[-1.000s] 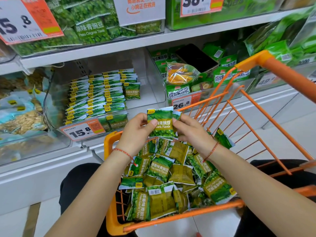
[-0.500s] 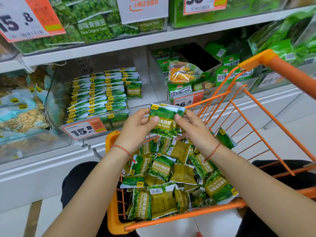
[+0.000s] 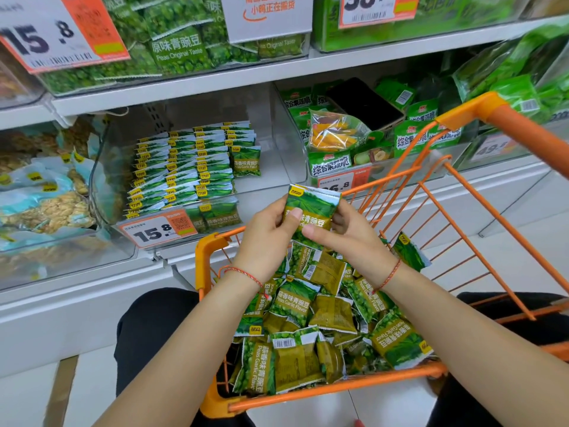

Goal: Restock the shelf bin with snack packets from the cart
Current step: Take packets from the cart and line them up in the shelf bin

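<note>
Both my left hand (image 3: 266, 238) and right hand (image 3: 345, 238) pinch a small green foil pea packet (image 3: 311, 211) at frame centre. It seems light, crinkly and slippery, so gripping its flat sealed edges looks safest.

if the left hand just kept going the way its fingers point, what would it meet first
The left hand points up and right across the held packet, so it would probably meet the right hand gripping the packet's other side first; depth is hard to judge.

You're in a shop aisle: white shelves (image 3: 184, 87) carry clear bins of green snack packets (image 3: 184, 161), price tags (image 3: 157, 231) hang off them, and an orange wire cart (image 3: 462, 211) is parked against them.
</note>
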`<state>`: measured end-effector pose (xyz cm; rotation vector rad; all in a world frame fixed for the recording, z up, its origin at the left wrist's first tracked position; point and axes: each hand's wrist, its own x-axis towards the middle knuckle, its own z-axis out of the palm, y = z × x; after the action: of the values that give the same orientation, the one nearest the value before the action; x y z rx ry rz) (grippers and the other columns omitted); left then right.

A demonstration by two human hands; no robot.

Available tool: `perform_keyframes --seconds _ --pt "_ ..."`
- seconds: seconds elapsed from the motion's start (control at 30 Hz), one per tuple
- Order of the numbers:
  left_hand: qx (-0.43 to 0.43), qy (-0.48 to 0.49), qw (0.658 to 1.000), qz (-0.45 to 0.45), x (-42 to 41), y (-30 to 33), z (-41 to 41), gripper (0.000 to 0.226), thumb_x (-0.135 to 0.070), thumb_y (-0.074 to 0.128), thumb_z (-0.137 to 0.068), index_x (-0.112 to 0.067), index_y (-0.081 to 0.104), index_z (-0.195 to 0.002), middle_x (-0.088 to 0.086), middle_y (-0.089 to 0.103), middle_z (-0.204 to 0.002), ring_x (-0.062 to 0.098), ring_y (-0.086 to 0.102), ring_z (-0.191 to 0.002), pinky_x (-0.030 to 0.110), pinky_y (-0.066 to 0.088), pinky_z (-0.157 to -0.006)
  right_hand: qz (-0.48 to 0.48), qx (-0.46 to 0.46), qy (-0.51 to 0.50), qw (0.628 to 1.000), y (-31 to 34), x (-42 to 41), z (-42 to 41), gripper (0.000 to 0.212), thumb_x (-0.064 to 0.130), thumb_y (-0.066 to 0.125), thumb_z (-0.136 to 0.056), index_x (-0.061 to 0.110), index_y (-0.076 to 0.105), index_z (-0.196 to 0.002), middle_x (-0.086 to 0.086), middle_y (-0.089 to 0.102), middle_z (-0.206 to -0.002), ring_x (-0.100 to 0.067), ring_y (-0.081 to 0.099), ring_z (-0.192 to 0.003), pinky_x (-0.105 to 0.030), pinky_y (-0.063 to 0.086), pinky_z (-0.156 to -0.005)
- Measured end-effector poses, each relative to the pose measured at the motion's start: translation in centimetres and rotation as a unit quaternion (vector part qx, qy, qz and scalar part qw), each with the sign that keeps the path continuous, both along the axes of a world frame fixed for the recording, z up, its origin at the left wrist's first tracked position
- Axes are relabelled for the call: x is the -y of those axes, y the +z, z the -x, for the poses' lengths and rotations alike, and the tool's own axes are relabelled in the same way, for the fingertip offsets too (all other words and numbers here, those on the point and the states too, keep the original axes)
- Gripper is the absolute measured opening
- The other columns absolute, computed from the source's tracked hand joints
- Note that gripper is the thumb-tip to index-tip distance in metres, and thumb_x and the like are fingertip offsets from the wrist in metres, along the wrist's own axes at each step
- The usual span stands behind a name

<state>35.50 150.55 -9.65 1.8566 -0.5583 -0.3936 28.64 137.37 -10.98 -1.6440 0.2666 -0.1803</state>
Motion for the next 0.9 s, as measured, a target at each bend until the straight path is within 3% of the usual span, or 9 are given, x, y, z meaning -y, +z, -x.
perform_keyframes --seconds 0.1,0.2,0.33,0.43,0.53,0.6,0.73,0.83,0.9 --pt "0.025 -0.003 0.999 -0.03 -0.1 0.2 0.6 0.042 -0.04 0.045 -0.088 -0.02 0.059 -0.122 -0.001 0.069 -0.108 0.016 0.064 -0.102 0.042 0.05 -0.092 -0.014 0.006 -0.023 1.0 -0.2 0.1 0.1 0.056 0.033 0.072 -0.071 0.02 0.053 -0.123 0.009 0.066 -0.114 -0.002 0.061 -0.106 -0.02 0.047 -0.093" --pt "0.037 -0.02 0.998 -0.057 -1.0 0.8 0.2 0.05 -0.048 0.045 -0.087 -0.019 0.058 -0.127 -0.002 0.068 -0.108 0.015 0.063 -0.102 0.04 0.05 -0.093 -0.014 0.01 -0.018 1.0 0.1 -0.2 -0.2 0.043 0.015 0.071 -0.08 0.018 0.055 -0.119 0.005 0.067 -0.111 -0.007 0.064 -0.101 -0.023 0.051 -0.089" --pt "0.079 0.035 0.992 -0.089 -3.9 1.3 -2.4 0.043 -0.04 0.041 -0.099 -0.02 0.05 -0.135 -0.004 0.057 -0.131 0.008 0.051 -0.118 0.024 0.038 -0.099 -0.013 0.02 0.003 1.0 1.9 -0.8 -1.9 0.039 0.007 0.07 -0.081 0.021 0.054 -0.113 0.008 0.067 -0.106 -0.001 0.066 -0.093 -0.014 0.051 -0.077" --pt "0.159 0.085 0.97 -0.165 -6.6 0.7 -5.9 0.044 -0.04 0.037 -0.1 -0.016 0.049 -0.135 0.002 0.054 -0.134 0.019 0.048 -0.124 0.029 0.037 -0.097 0.015 0.009 0.006 1.0 3.5 -1.3 -4.8 0.033 0.018 0.07 -0.083 0.026 0.054 -0.111 0.01 0.065 -0.108 0.0 0.063 -0.094 -0.014 0.049 -0.078" --pt "0.223 0.137 0.933 -0.248 -8.6 -0.3 -9.5 0.045 -0.038 0.037 -0.1 -0.011 0.049 -0.134 0.012 0.055 -0.131 0.029 0.047 -0.123 0.038 0.036 -0.1 0.014 -0.015 -0.016 1.0 4.3 -1.3 -9.8 0.033 0.016 0.069 -0.085 0.02 0.052 -0.113 0.008 0.064 -0.107 0.001 0.059 -0.09 -0.009 0.046 -0.066" --pt "0.255 0.156 0.908 -0.294 -9.3 -0.8 -11.3 0.045 -0.036 0.038 -0.1 -0.009 0.05 -0.134 0.016 0.056 -0.128 0.032 0.046 -0.122 0.039 0.033 -0.101 0.033 -0.048 -0.02 0.998 4.0 -1.0 -13.6 0.037 0.014 0.072 -0.083 0.011 0.055 -0.116 -0.004 0.066 -0.109 -0.011 0.063 -0.091 -0.016 0.048 -0.069" --pt "0.299 0.155 0.876 -0.346 -9.7 -1.7 -13.9 0.046 -0.037 0.039 -0.1 -0.007 0.048 -0.133 0.019 0.056 -0.126 0.035 0.046 -0.121 0.042 0.031 -0.103 0.177 -0.176 0.003 0.968 1.9 -0.4 -19.6 0.063 0.017 0.081 -0.074 -0.002 0.052 -0.127 -0.014 0.061 -0.123 -0.027 0.059 -0.11 -0.036 0.049 -0.095" --pt "0.316 0.158 0.866 -0.355 -9.7 -2.3 -14.6 0.046 -0.038 0.036 -0.1 -0.009 0.049 -0.132 0.016 0.055 -0.127 0.034 0.047 -0.12 0.043 0.033 -0.102 0.221 -0.267 0.021 0.938 0.6 -0.6 -21.5 0.073 0.021 0.078 -0.078 -0.005 0.041 -0.135 -0.013 0.053 -0.133 -0.031 0.053 -0.118 -0.032 0.046 -0.088" --pt "0.328 0.168 0.862 -0.349 -9.7 -2.8 -14.8 0.048 -0.041 0.032 -0.098 -0.01 0.053 -0.128 0.015 0.058 -0.124 0.034 0.049 -0.118 0.044 0.036 -0.1 0.228 -0.313 0.033 0.921 -0.1 -0.6 -22.3 0.066 0.02 0.076 -0.081 -0.003 0.042 -0.133 -0.014 0.057 -0.12 -0.031 0.055 -0.109 -0.031 0.045 -0.078"
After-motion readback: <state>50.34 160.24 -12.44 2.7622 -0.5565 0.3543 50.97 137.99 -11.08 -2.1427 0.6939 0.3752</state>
